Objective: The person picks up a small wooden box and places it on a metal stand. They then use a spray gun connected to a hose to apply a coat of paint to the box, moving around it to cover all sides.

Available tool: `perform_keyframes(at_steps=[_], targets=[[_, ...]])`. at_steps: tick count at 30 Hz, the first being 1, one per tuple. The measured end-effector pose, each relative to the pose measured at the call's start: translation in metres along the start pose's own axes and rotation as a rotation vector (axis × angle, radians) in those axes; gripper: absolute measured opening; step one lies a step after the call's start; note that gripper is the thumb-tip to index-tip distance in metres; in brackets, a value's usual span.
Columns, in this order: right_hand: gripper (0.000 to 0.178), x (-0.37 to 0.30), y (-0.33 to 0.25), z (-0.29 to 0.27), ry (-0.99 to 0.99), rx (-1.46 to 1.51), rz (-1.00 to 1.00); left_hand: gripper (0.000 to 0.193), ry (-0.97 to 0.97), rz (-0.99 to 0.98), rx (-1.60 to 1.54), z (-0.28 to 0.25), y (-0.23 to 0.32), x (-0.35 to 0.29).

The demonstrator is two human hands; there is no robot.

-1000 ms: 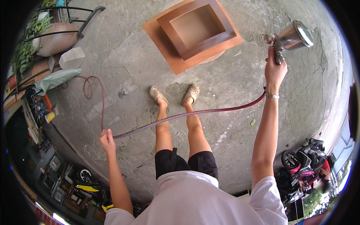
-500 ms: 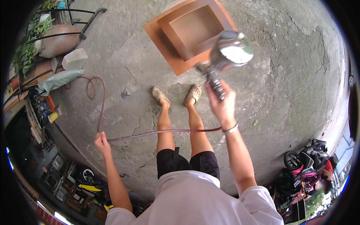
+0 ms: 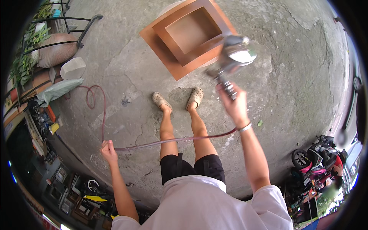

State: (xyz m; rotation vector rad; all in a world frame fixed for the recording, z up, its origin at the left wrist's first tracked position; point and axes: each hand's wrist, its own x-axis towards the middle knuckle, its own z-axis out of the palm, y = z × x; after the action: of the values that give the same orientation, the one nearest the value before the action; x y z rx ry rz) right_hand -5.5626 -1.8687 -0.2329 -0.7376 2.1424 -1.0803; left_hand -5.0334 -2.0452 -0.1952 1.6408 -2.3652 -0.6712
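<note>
My right hand (image 3: 237,105) is closed around the grip of a spray gun (image 3: 234,56) with a shiny metal cup, blurred by motion. The gun is held over the right side of a brown stepped panel (image 3: 183,60), like a deep frame with a recessed centre, and hides part of its edge. A reddish hose (image 3: 165,141) runs from beneath my right wrist across my legs to my left hand (image 3: 109,151), whose fingers are wrapped round it. Whether the gun touches the panel cannot be told.
Beyond my left hand, the hose loops over the cracked concrete floor (image 3: 283,92). At left are a concrete block (image 3: 73,68), a grey-green bag (image 3: 59,91), a clay pot (image 3: 57,50) and a black metal frame (image 3: 86,32). Motorbikes (image 3: 316,161) stand at lower right.
My right hand and the spray gun have moved a little to the right relative to the brown panel. My left hand still grips the hose. The whole view has shifted slightly.
</note>
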Motion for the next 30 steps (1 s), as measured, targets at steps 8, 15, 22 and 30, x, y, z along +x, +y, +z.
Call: perform_keyframes(at_steps=[8, 15, 22, 30], targets=[[0.029, 0.107, 0.034, -0.098, 0.62, -0.278, -0.018, 0.043, -0.05, -0.011, -0.084, 0.029, 0.016, -0.006], [0.033, 0.116, 0.013, -0.098, 0.555, -0.238, 0.067, 0.043, 0.022, -0.107, -0.124, 0.025, 0.02, 0.001], [0.03, 0.127, -0.006, -0.083, 0.533, -0.267, 0.057, 0.033, -0.191, -0.056, -0.054, 0.012, 0.051, 0.022], [0.019, 0.141, -0.06, -0.106, 0.667, -0.329, -0.24, 0.044, -0.059, -0.049, -0.1, 0.049, 0.044, 0.082]])
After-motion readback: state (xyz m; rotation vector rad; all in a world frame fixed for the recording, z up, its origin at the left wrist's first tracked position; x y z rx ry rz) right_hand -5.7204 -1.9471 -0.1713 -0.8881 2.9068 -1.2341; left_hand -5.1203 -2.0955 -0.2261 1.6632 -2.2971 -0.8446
